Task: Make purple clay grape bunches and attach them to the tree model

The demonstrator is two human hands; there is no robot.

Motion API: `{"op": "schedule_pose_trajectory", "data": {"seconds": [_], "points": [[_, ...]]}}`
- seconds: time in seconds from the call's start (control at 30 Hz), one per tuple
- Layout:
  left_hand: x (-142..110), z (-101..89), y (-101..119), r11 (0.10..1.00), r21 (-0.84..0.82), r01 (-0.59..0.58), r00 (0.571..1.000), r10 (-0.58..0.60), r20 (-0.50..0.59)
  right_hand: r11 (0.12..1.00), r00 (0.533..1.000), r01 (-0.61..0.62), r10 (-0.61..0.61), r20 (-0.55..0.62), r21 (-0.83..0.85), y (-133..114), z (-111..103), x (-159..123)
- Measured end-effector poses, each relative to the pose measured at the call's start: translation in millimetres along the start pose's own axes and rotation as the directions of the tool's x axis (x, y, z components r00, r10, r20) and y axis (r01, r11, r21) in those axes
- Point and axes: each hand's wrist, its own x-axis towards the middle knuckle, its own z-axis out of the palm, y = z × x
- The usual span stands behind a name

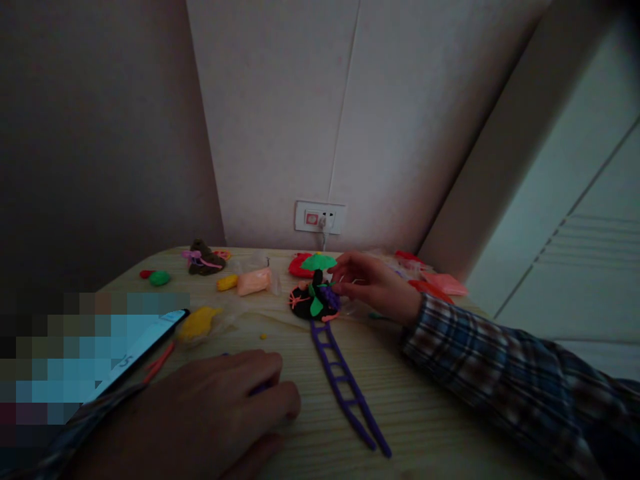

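A small modelling-clay scene (303, 305) stands on the table, with a black base, a green umbrella-like top (319, 262), green leaves and a purple clay cluster (330, 297). My right hand (373, 283) reaches in from the right, fingers curled, its thumb and fingertips at the purple cluster. From the base a purple clay ladder (343, 380) runs toward me, lying on the tabletop. My left hand (225, 407) rests low in front, its fingers bent over a bit of purple clay (261, 387) that is mostly hidden.
A lit phone (135, 353) lies at the left beside yellow clay (199, 323) in wrap. Farther back are a brown clay piece (204, 259), a green lump (160, 278) and a peach clay packet (254, 281). Red and pink packets (445, 283) lie right. A plugged socket (320, 217) is on the wall.
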Motion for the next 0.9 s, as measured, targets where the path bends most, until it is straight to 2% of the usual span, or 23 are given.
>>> {"op": "schedule_pose_trajectory", "data": {"seconds": [0.17, 0.37, 0.53, 0.9], "points": [[-6.1, 7.6, -3.9, 0.999, -0.014, -0.045, 0.996, 0.044, -0.079, 1.000, 1.000, -0.011, 0.011, -0.002, -0.021, -2.6, 1.0, -0.8], [-6.9, 9.4, -4.1, 0.999, -0.035, -0.032, 0.997, 0.030, -0.066, 1.000, 1.000, -0.013, 0.013, 0.006, -0.024, -5.1, 0.5, -2.3], [-4.4, 7.2, -1.7, 0.999, 0.035, -0.038, 0.995, 0.041, -0.089, 1.000, 1.000, -0.010, 0.010, 0.009, -0.019, -5.6, -1.2, -3.7], [-1.6, 1.2, -1.3, 0.999, -0.037, 0.002, 1.000, -0.002, 0.010, 0.998, 0.999, -0.025, 0.026, 0.020, -0.053, -9.3, 0.1, -5.5]]}}
